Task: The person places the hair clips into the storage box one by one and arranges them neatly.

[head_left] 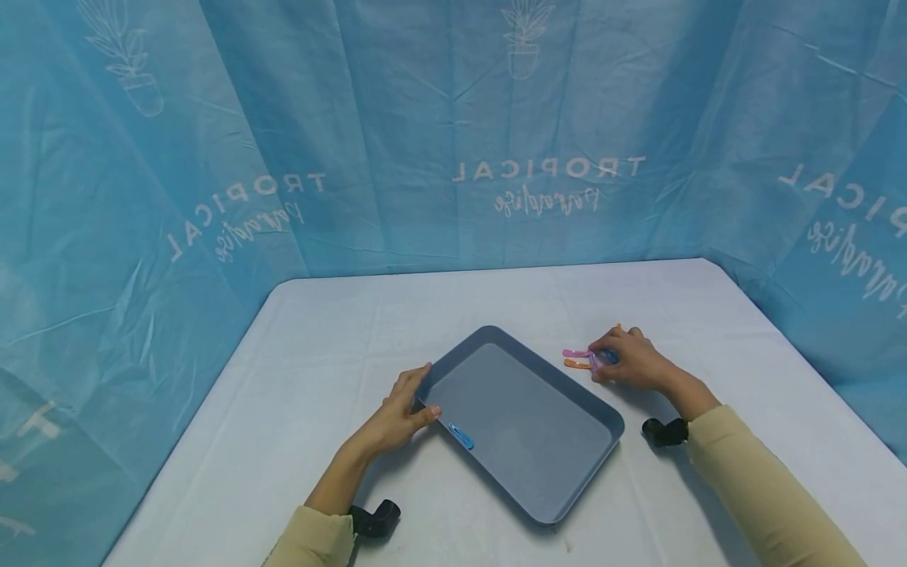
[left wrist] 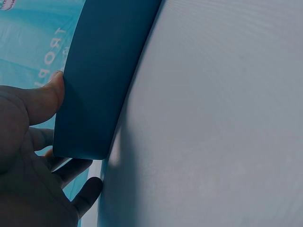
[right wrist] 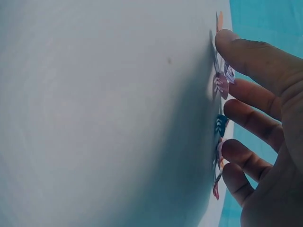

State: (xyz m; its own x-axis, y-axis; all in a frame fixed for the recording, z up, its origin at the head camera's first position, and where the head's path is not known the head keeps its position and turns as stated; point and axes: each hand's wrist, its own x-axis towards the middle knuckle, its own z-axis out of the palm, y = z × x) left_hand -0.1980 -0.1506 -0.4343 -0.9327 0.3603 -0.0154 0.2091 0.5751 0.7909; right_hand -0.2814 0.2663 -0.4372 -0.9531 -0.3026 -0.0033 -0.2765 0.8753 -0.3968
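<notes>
A grey-blue rectangular tray (head_left: 524,417) lies turned at an angle on the table. My left hand (head_left: 400,413) holds its left corner, thumb at the rim on one side and fingers round the other; the left wrist view shows the tray's outer wall (left wrist: 102,80) between them. Inside the tray, against its near wall, is a blue snap hair clip (head_left: 461,436). To the tray's right, my right hand (head_left: 631,358) reaches down over several colourful hair clips, among them a pink one (head_left: 575,353) and an orange one (head_left: 577,364). Its thumb and fingers are spread around a purple clip (right wrist: 229,73).
White cloth covers the table (head_left: 340,331). Behind and at the sides hangs a blue printed curtain (head_left: 425,197). A black wrist mount (head_left: 375,520) sits at the left wrist, another (head_left: 664,432) at the right, close to the tray's right corner.
</notes>
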